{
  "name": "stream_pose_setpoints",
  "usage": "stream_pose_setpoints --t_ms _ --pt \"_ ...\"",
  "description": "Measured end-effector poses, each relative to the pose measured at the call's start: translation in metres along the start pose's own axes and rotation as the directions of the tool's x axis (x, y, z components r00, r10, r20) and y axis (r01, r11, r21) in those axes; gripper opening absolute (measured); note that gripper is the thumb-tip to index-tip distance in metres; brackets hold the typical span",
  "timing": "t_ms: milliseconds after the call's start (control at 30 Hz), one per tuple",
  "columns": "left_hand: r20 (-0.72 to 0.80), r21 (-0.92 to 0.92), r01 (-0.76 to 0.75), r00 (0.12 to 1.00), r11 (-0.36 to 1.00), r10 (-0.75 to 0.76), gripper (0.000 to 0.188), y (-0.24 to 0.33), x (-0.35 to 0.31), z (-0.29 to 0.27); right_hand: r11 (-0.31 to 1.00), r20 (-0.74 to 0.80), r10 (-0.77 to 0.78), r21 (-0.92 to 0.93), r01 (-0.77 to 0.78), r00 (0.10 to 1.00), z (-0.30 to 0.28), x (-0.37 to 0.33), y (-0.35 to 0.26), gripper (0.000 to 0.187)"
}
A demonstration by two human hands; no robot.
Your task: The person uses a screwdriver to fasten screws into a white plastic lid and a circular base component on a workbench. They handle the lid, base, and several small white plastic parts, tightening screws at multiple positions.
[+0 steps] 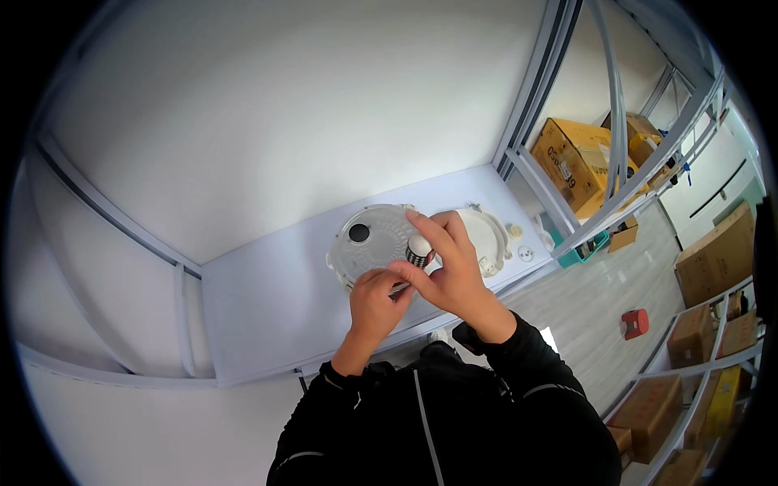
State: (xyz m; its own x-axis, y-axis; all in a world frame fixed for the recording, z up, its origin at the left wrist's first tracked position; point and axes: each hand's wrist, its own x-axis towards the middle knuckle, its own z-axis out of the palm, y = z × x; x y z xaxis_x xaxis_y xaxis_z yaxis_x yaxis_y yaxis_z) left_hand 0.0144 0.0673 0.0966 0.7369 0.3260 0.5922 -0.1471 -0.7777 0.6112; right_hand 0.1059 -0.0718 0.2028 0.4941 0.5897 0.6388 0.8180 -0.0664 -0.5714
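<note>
A round, translucent grey disc [374, 240] with a pale rim, like a lid, is in front of me; a black circle [359, 232] marks its far left part. My right hand [450, 270] grips the disc's right side, index finger at the far edge and thumb toward the near edge. Between that thumb and index finger shows a small cylinder [419, 250] with a white top and a black-and-white patterned side. My left hand [378, 303] is closed at the near rim, its fingertips pinched beside my right thumb. What it pinches is mostly hidden.
Right of the disc, a white round part [484, 236] with a raised rim lies on the pale table [267, 300]. Two small round pieces [526, 253] lie beside it. Grey frame posts [531, 89] stand at the right, with a yellow carton [577, 162] beyond and a red stool [635, 324] on the floor.
</note>
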Motion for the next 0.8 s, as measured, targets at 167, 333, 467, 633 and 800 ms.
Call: stream_pose_setpoints --t_ms 167,333,467,633,800 --pt "-0.035 0.021 -0.018 0.999 1.0 0.019 0.019 -0.002 0.0 0.003 0.998 0.045 0.002 0.061 -0.005 0.999 -0.002 0.005 -0.005 0.084" --pt "-0.003 0.027 -0.004 1.0 1.0 0.004 0.019 0.003 0.001 0.002 0.993 0.104 0.043 0.103 -0.053 0.994 -0.002 0.002 -0.001 0.089" --pt "0.023 0.031 0.025 0.999 0.999 -0.026 0.021 0.005 0.002 0.002 0.991 0.076 0.076 0.102 -0.083 0.994 -0.005 0.0 -0.004 0.086" --pt "0.015 -0.004 0.02 1.0 1.0 -0.019 0.024 0.004 0.001 0.002 0.989 -0.075 0.016 0.149 -0.005 0.997 -0.01 -0.003 0.001 0.079" --pt "0.082 -0.034 -0.012 0.997 0.999 0.015 0.031 0.0 -0.003 -0.006 0.982 -0.268 -0.019 0.177 0.068 0.963 -0.017 -0.009 0.009 0.073"
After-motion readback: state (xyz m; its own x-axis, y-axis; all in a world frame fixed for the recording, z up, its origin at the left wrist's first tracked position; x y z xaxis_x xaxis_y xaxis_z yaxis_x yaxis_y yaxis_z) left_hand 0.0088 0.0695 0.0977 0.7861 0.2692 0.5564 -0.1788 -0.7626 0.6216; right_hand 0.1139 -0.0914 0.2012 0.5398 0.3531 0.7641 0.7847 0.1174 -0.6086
